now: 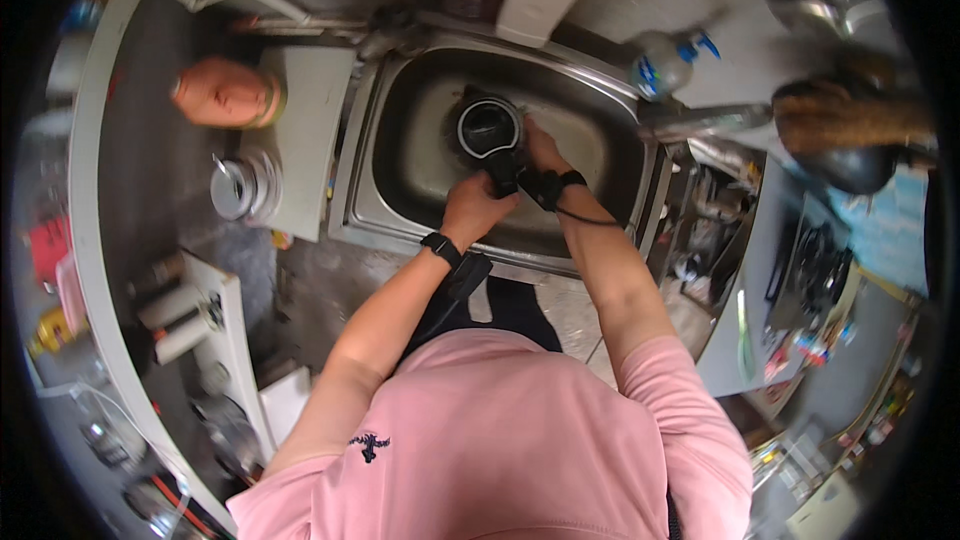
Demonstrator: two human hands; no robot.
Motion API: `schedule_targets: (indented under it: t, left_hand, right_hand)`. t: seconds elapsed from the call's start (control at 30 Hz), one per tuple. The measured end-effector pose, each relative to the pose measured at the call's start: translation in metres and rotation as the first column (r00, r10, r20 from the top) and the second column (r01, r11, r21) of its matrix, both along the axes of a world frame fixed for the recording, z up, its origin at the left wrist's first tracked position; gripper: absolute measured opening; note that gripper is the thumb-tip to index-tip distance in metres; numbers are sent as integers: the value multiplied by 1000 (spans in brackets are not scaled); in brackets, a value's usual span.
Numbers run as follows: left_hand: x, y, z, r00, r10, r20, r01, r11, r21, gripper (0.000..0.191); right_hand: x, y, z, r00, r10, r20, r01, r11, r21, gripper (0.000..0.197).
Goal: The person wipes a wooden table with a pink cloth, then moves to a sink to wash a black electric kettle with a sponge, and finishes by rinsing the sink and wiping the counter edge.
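A round black vessel with a pale rim (489,127) and a black handle is held over the basin of a stainless steel sink (360,187). My left hand (480,208) is closed around its handle, at the side nearest me. At the vessel's right side is my right hand (541,146), its fingers partly hidden and blurred; whether they grip the vessel cannot be told. Both wrists wear black straps, and a cable runs along the right forearm.
A pump bottle (664,66) with a blue top stands behind the sink's right corner. Left of the sink, an orange-pink jug (225,93) and a metal-lidded container (234,189) stand beside a white board (311,142). Pans (847,135) hang or stand at the right.
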State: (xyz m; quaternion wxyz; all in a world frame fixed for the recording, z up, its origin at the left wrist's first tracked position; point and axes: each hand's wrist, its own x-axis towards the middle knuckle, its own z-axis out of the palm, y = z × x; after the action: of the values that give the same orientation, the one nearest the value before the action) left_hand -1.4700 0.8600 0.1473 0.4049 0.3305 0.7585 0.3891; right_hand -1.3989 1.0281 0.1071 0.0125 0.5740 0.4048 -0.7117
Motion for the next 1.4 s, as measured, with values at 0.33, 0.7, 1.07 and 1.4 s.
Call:
schedule_targets:
  t: [0.33, 0.7, 1.07, 1.4]
  left_hand:
    - [4, -5, 4, 962, -67, -264, 32, 991, -132, 37]
    - [17, 11, 16, 994, 97, -42, -105, 964, -246, 34]
    - [-3, 11, -6, 984, 123, 130, -105, 985, -137, 29]
    - [-56, 54, 77, 414, -461, -785, 520, 828, -212, 98]
  right_hand:
    - [-27, -32, -24, 927, 173, -334, 167, 608, 777, 34]
    - [2, 12, -56, 927, 374, -37, -303, 803, 513, 48]
    - [39, -14, -31, 950, -66, -305, 171, 927, 333, 29]
    - [44, -22, -19, 879, -33, -476, 147, 968, 203, 26]
